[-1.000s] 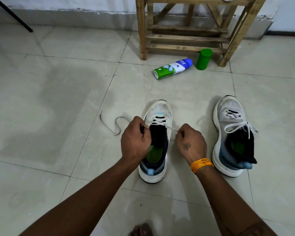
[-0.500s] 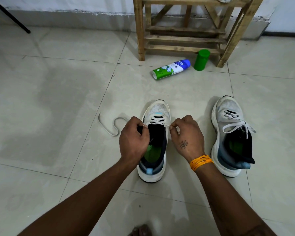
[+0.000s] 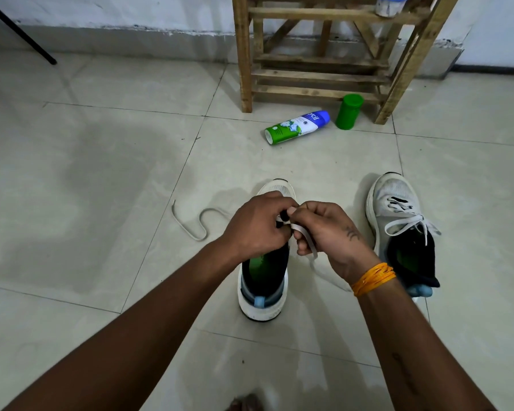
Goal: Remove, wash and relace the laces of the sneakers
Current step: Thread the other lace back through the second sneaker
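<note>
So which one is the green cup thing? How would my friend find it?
Find the wooden rack by the wall. The green cap stands upright on the floor by its right front leg. The spray can beside it lies flat and is also white and blue; the cap is all green.

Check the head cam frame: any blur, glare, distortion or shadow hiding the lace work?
Head view: sharp overall, no motion smear on the left hand or right hand; wide-angle bending tilts the wooden rack; soft sheen on the floor tiles, no hard glare; the hands themselves cover the near sneaker's eyelets.

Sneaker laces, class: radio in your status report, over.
Both hands, left and right, pinching lace over near sneaker. Far sneaker laced. Lace tail loose on floor; nothing blocking.
</note>
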Demonstrator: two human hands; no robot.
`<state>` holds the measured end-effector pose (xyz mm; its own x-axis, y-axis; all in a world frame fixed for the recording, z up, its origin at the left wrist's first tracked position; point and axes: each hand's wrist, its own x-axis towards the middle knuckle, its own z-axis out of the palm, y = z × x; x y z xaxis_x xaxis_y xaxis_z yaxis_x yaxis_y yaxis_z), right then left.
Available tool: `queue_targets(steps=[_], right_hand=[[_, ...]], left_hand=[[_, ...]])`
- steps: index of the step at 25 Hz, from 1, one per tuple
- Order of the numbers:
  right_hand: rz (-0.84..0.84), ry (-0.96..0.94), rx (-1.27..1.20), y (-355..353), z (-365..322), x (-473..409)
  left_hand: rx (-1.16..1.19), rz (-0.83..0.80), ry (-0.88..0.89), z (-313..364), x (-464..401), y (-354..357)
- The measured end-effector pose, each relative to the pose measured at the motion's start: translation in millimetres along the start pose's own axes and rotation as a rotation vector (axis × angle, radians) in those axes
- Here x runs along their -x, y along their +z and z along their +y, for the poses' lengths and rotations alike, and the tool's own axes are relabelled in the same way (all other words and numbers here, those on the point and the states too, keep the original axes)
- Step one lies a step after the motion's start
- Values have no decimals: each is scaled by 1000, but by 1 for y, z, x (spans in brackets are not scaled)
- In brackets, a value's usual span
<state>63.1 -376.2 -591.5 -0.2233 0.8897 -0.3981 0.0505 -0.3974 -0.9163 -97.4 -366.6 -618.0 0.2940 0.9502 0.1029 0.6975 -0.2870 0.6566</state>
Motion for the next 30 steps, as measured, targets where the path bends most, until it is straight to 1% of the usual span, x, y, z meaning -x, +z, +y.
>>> queue_targets(steps=[2, 4, 5, 6, 8, 9, 10, 11, 12, 14, 15, 16, 17, 18, 21, 22, 25, 26, 27, 29, 30], right_hand=[[21, -10, -33, -1, 0, 2], [49, -19, -77, -3, -1, 1], [101, -69, -44, -4, 1, 0], [201, -183, 82, -5, 2, 0], [492, -543, 457, -4, 4, 2], [611, -702, 535, -3, 4, 3], [655, -763, 513, 0, 2, 5], [608, -728, 420, 4, -1, 5], [507, -631, 334, 9, -3, 5], [271, -452, 287, 19, -4, 2], [179, -411, 265, 21, -3, 1], [128, -394, 229, 22, -1, -1], [123, -380, 203, 21, 2, -3], [157, -362, 216, 18, 5, -5], [300, -284, 314, 5, 12, -11], [291, -279, 285, 5, 10, -10], [100, -390, 166, 20, -8, -2], [77, -423, 150, 25, -12, -1], [100, -435, 150, 26, -12, -2], [229, -378, 189, 20, -5, -9], [310, -327, 302, 11, 3, -14]], left_hand=[[28, -4, 4, 0, 0, -3], [91, 80, -27, 1, 3, -6], [139, 121, -70, 2, 4, -7], [194, 149, -125, 3, 4, -9], [342, 169, -213, 8, 2, -17], [437, 183, -248, 11, 1, -21], [527, 209, -280, 15, -1, -27], [607, 244, -309, 19, -3, -32], [676, 268, -335, 22, -4, -36], [780, 279, -352, 28, -5, -42], [805, 272, -348, 32, -6, -45], [822, 272, -343, 35, -6, -48], [842, 280, -345, 37, -6, -52], [860, 299, -354, 37, -8, -55], [871, 354, -357, 35, -10, -63], [863, 352, -355, 34, -9, -63], [852, 302, -348, 35, -7, -57], [852, 291, -343, 37, -6, -55], [858, 289, -339, 38, -6, -54], [872, 312, -342, 38, -7, -56], [875, 326, -349, 37, -8, -59]])
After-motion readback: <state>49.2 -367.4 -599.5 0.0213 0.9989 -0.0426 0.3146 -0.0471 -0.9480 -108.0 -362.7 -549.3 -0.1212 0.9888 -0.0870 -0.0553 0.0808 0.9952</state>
